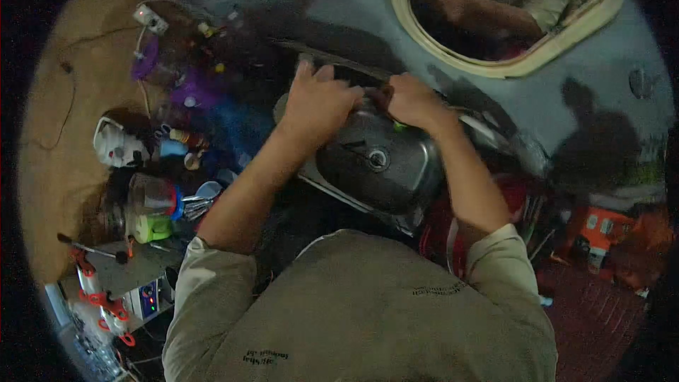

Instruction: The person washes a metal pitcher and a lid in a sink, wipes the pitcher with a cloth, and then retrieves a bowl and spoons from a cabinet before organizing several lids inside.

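Metal of a hard, stiff sort is suggested by the sink (403, 184), which is set in front of the body, below the two forearms (258, 177). By judgement, it would be smooth, slippery when wet, too rigid to bend and hardly fragile, with its rim as the best hold; its weight cannot be told. At its far edge the left hand (320, 101) is held with fingers bent, and the right hand (419, 105) is curled more tightly; whether anything is gripped by either cannot be told (blur and shadow are to blame). One small dark thing (377, 99) is seen between them, best pinched lightly if it is loose at all. Counted up, one sink, one drain (378, 159) and two hands are shown; one mirror (488, 14) is seen beyond, with an arm reflected in it. To the left, one white container (117, 145) and one blue cup (173, 147) are found among clutter too dim to be counted; to the right, one orange pack (601, 230) is seen.
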The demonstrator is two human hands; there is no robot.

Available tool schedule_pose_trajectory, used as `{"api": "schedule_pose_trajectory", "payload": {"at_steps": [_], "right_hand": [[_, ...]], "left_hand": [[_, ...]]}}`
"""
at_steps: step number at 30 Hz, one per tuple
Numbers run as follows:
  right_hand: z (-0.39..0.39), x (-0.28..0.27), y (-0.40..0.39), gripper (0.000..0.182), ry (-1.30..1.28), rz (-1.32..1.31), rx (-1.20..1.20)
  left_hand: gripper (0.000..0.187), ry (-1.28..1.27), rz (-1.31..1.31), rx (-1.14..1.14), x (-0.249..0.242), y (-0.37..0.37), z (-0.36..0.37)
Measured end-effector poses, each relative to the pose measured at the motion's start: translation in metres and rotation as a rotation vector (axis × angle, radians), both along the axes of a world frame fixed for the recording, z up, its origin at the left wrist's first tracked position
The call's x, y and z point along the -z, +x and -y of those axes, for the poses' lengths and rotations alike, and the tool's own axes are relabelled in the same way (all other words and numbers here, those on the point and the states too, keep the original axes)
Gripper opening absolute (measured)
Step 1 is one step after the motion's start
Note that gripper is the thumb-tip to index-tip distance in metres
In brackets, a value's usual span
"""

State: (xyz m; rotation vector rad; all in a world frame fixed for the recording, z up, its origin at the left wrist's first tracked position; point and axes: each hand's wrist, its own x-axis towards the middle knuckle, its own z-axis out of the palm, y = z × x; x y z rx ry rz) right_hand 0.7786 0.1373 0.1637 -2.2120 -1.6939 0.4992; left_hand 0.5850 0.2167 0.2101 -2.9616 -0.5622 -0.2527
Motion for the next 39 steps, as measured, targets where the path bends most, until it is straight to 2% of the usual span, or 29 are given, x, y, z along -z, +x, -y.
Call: {"api": "schedule_pose_trajectory", "payload": {"at_steps": [1, 2, 4, 5, 6, 8, 10, 12, 13, 15, 16, 18, 19, 20, 21, 23, 25, 27, 29, 31, 32, 33, 35, 37, 38, 39], "right_hand": [[-0.003, -0.033, -0.004, 0.038, -0.201, -0.041, -0.064], [-0.007, -0.035, -0.001, 0.038, -0.195, -0.032, -0.092], [-0.012, -0.027, 0.021, 0.035, -0.212, -0.569, -0.217], [-0.013, -0.019, 0.025, 0.035, -0.219, -0.56, -0.258], [-0.007, -0.003, 0.026, 0.035, -0.048, -0.833, -0.13], [-0.003, 0.033, 0.031, 0.036, 0.105, -1.098, -0.02], [-0.011, 0.088, 0.046, 0.041, 0.629, -1.513, 0.102], [-0.014, 0.132, 0.061, 0.041, 0.816, -1.679, 0.216], [-0.009, 0.151, 0.071, 0.041, 0.836, -1.709, 0.295], [0.007, 0.182, 0.083, 0.041, 0.862, -1.743, 0.424], [0.013, 0.195, 0.082, 0.042, 0.853, -1.739, 0.472], [0.023, 0.215, 0.086, 0.042, 0.843, -1.72, 0.544], [0.027, 0.219, 0.086, 0.042, 0.838, -1.708, 0.557], [0.031, 0.218, 0.084, 0.042, 0.838, -1.703, 0.557], [0.035, 0.215, 0.083, 0.042, 0.837, -1.703, 0.545], [0.04, 0.202, 0.079, 0.042, 0.807, -1.724, 0.468], [0.046, 0.184, 0.079, 0.043, 0.727, -1.79, 0.289], [0.044, 0.155, 0.074, 0.043, 0.557, -1.848, -0.013], [0.043, 0.121, 0.06, 0.043, 0.481, -1.923, -0.242], [0.036, 0.087, 0.04, 0.046, 0.676, -2.083, -0.343], [0.034, 0.093, 0.046, 0.046, 0.672, -2.088, -0.354], [0.032, 0.107, 0.061, 0.048, 0.798, -1.731, -0.07], [0.028, 0.112, 0.07, 0.05, 0.886, -1.353, 0.183], [0.025, 0.102, 0.06, 0.051, 1.064, -1.888, 0.807], [0.025, 0.121, 0.067, 0.051, 1.053, -1.892, 0.805], [0.027, 0.166, 0.085, 0.049, 1.046, -1.751, 0.56]], "left_hand": [[0.01, 0.056, 0.173, 0.137, 0.001, -0.005, -0.015], [0.01, 0.066, 0.178, 0.109, 0.007, -0.01, -0.027], [0.008, -0.068, 0.555, 0.294, 0.048, -0.017, -0.043], [0.009, -0.264, 0.605, 0.23, 0.088, -0.017, -0.039], [0.01, -0.461, 0.658, 0.168, 0.119, -0.01, -0.027], [0.027, -1.131, 0.47, -0.179, 0.126, 0.002, 0.029], [0.042, -1.166, 0.671, -0.153, 0.126, 0.007, 0.085], [0.053, -1.303, 0.804, -0.114, 0.108, 0.014, 0.126], [0.053, -1.293, 0.819, -0.133, 0.092, 0.016, 0.129], [0.037, -1.194, 0.989, 0.007, 0.057, 0.015, 0.132], [0.037, -1.177, 1.001, -0.015, 0.041, 0.014, 0.128], [0.016, -1.04, 0.724, 0.216, 0.017, 0.017, 0.117], [0.016, -1.026, 0.734, 0.194, 0.01, 0.025, 0.112], [0.015, -0.868, 0.647, 0.185, 0.003, 0.037, 0.11], [0.022, -0.714, 0.555, 0.174, -0.005, 0.047, 0.107], [0.03, -0.652, 0.414, 0.15, -0.04, 0.057, 0.071], [0.032, -0.593, 0.683, 0.011, -0.042, 0.081, 0.033], [0.033, -0.471, 0.962, -0.134, -0.017, 0.099, -0.012], [0.037, -0.699, 1.021, -0.224, -0.015, 0.082, -0.04], [0.045, -0.823, 0.711, -0.368, 0.029, 0.072, -0.064], [0.049, -0.814, 0.731, -0.369, 0.043, 0.062, -0.054], [0.054, -0.807, 0.752, -0.37, 0.057, 0.048, -0.035], [0.058, -0.834, 0.622, -0.38, 0.084, 0.024, 0.006], [0.058, -1.041, 0.328, -0.367, 0.061, -0.013, 0.061], [0.058, -0.997, 0.347, -0.357, 0.081, -0.012, 0.084], [0.059, -0.953, 0.365, -0.347, 0.1, -0.012, 0.103]]}}
